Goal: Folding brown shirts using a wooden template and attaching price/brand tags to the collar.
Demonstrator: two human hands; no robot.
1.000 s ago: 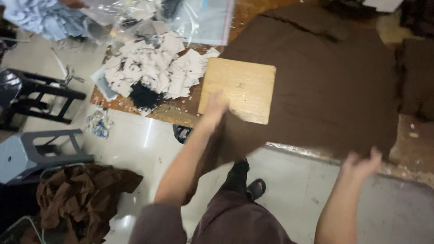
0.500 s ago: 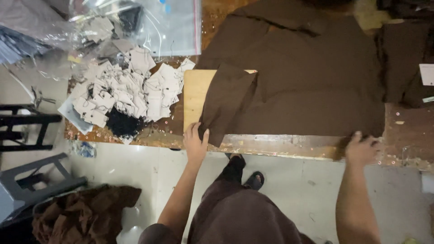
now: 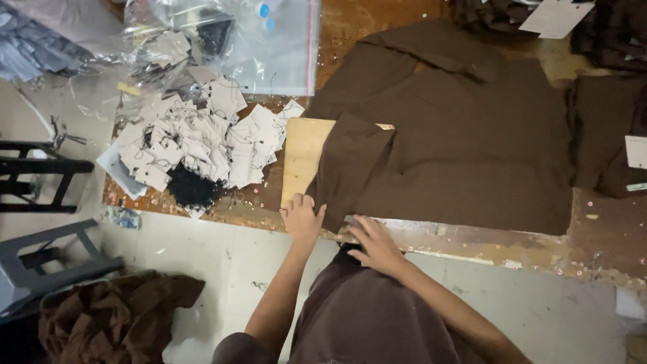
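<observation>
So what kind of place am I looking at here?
Probably a garment finishing or packing workshop. A brown garment lies spread on a worn worktable, a heap of paper hang tags with strings sits beside it, and clear plastic bags lie behind them.

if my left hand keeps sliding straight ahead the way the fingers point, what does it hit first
Most likely the wooden board, which the left hand already touches at its near edge. The folded brown garment lies just right of that line; depth is hard to judge.
</observation>
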